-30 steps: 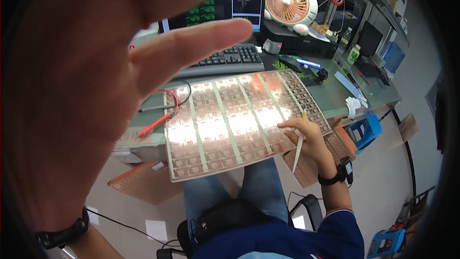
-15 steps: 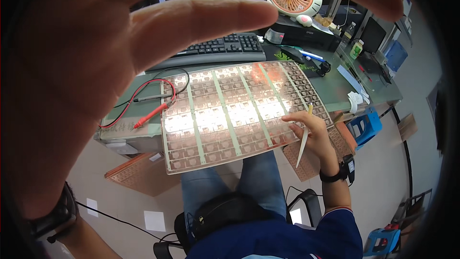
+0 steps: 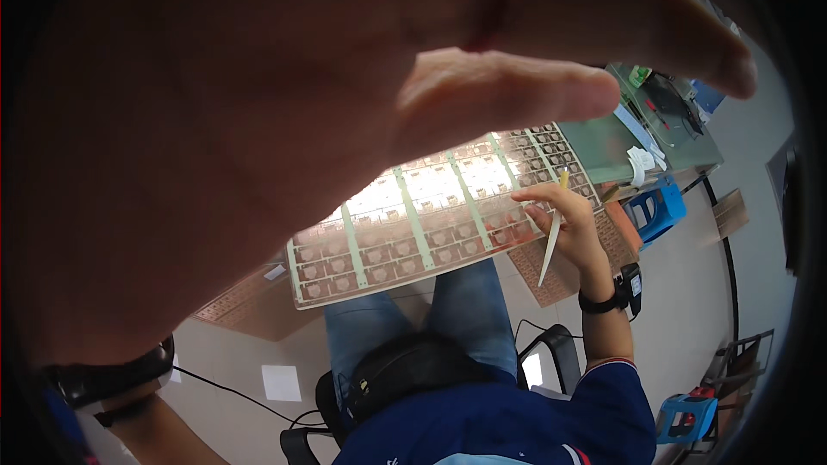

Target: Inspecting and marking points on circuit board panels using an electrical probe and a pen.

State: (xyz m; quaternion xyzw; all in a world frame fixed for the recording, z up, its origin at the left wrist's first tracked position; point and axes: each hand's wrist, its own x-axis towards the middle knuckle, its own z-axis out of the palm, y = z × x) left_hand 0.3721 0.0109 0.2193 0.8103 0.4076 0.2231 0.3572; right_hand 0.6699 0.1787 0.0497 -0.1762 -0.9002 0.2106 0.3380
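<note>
My left hand point(image 3: 284, 112) looms very close to the camera, its thumb and fingers stretched out and apart, with nothing seen in it. It covers much of the upper left. Below it lies a large copper-coloured circuit board panel point(image 3: 392, 257), marked off by pale green strips into rows of small repeated units. Bright light glares across its middle, and its near edge juts out above my legs. At the panel's right side, my right hand point(image 3: 570, 222) grips a thin white pointed stick point(image 3: 550, 250) with a yellow end. Its fingertips are over the panel's edge; contact is unclear.
A green-topped desk point(image 3: 594, 151) carries the panel, with a crumpled white piece point(image 3: 639, 165) and pens at the right. Blue plastic stools point(image 3: 659, 213) stand at right. More copper panels point(image 3: 250, 301) lean below the desk on both sides. A black cable point(image 3: 226, 394) crosses the floor.
My left hand has moved right and down across the view, now hiding the keyboard, fan, probe leads and the panel's far left. The right hand keeps the stick in nearly the same place.
</note>
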